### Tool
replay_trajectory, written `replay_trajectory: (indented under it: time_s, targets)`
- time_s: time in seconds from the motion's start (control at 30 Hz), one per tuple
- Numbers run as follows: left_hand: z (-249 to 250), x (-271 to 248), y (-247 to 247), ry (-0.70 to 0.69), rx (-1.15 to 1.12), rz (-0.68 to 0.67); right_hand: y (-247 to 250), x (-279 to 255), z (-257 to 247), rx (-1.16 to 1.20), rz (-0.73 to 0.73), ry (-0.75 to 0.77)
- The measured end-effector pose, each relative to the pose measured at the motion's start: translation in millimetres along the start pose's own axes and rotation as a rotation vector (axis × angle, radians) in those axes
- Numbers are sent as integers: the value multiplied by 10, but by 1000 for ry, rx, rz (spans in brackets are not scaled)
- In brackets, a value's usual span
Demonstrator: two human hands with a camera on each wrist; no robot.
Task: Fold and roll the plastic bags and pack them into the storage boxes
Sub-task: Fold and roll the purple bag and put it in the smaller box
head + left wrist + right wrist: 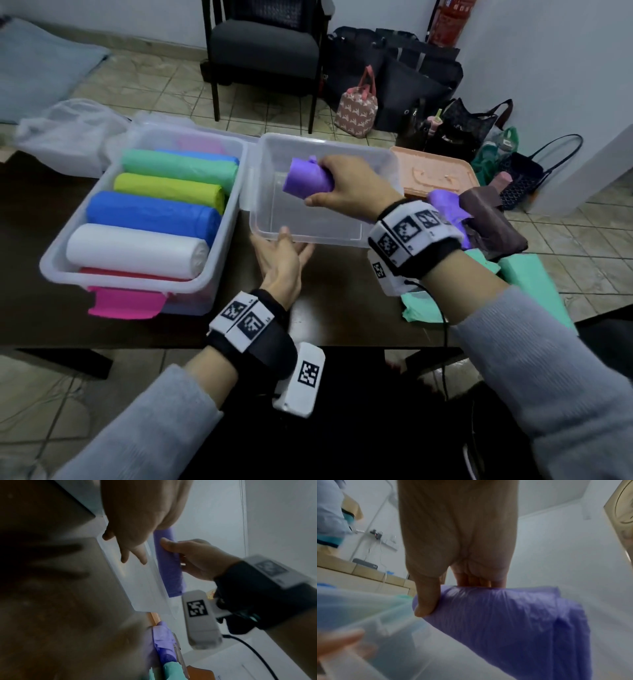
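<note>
- Gripping a rolled purple bag, the right hand has its thumb curled under the roll and fingers wrapped over the top, so it's a proper clamp around it.
- That roll sits mid-frame in the head view, held above the inside of the clear storage box, which has nothing else in it.
- Left hand is just below, fingers straight and relaxed, fingertips touching the near rim of that box, holding nothing.
- Left of centre is the second storage box, packed with rolls in a row: green, yellow-green, blue, white, and more.
- Right side of the frame: a peach lid, plus loose purple and mint green bags on the dark table.
</note>
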State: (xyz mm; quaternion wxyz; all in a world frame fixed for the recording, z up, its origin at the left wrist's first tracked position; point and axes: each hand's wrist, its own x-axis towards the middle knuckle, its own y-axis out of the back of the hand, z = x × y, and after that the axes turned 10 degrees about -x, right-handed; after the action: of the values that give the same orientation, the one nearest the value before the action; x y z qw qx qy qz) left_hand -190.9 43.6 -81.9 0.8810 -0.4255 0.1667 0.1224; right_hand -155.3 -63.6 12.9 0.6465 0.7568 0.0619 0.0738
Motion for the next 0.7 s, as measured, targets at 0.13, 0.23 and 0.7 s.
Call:
replay_trajectory:
  time_s: [0.13,0.23,0.7]
  targets:
    - [-5,-27,56,-5,-3,-16,-361,278,-57,-121,-154,-48]
    - [-29,-48,83,-2,6,-17,-496,358,-40,-158,-258,-78]
    - [-26,7,72,6,13,4,-668,380,-122,-26,-359,-91]
